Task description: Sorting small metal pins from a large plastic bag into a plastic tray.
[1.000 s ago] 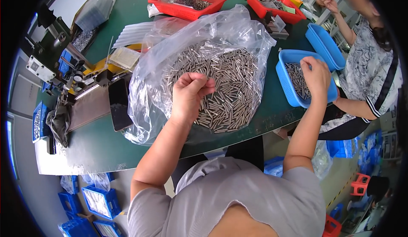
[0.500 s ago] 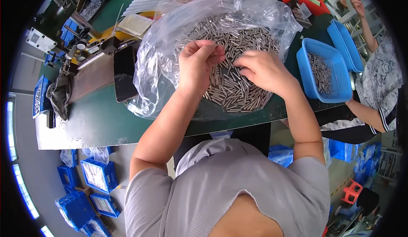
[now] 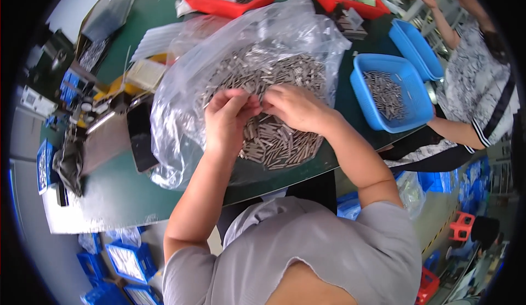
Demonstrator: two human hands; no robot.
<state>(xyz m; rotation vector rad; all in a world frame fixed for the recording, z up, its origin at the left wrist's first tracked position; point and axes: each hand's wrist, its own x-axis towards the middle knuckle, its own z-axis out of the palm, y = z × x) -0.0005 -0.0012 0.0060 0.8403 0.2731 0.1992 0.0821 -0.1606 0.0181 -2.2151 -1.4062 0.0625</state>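
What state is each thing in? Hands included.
Left hand: fingers curled, contents unclear
Right hand: fingers bent, beside the left; grip unclear
Bag: open, crumpled
Pins: loose, heaped in the bag
Front blue basket: upright, partly filled with pins
Left red basket: upright, holding parts
Right red basket: upright, holding parts
Cloth: rumpled

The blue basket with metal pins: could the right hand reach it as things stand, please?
Probably yes: only metal pins, the plastic bag and green table seem to lie between the right hand and the open-topped blue basket.
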